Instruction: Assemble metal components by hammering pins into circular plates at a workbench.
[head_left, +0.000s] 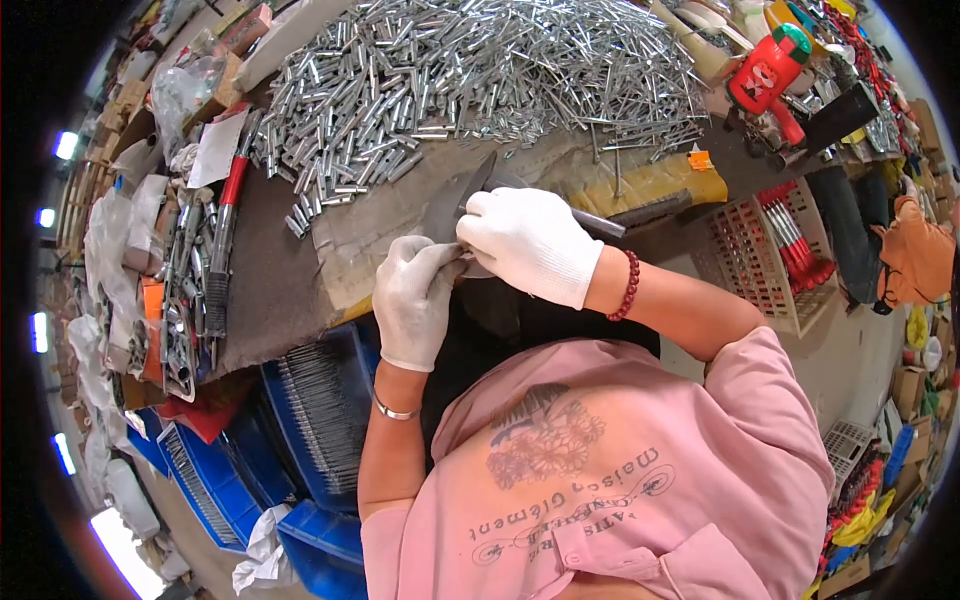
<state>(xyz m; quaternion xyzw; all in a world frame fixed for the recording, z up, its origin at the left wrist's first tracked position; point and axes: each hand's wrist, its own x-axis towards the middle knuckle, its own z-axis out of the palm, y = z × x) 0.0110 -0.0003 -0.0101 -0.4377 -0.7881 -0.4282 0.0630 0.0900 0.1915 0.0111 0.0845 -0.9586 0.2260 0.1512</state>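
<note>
Silver cylindrical metal bar (pixel 600 222): juts out to the right from behind the right grip, its other end hidden from me.
Right grip (pixel 532 243): gloved in white knit, fingertips drawn narrow against the left's; what they hold I cannot tell.
Left grip (pixel 413 300): gloved in greyish knit, thumb and forefinger close together, contents too small to tell.
Heap of shiny silver metal tubes and rods (pixel 480 75): beyond both grips, on the brown-topped desk (pixel 270 260).
</note>
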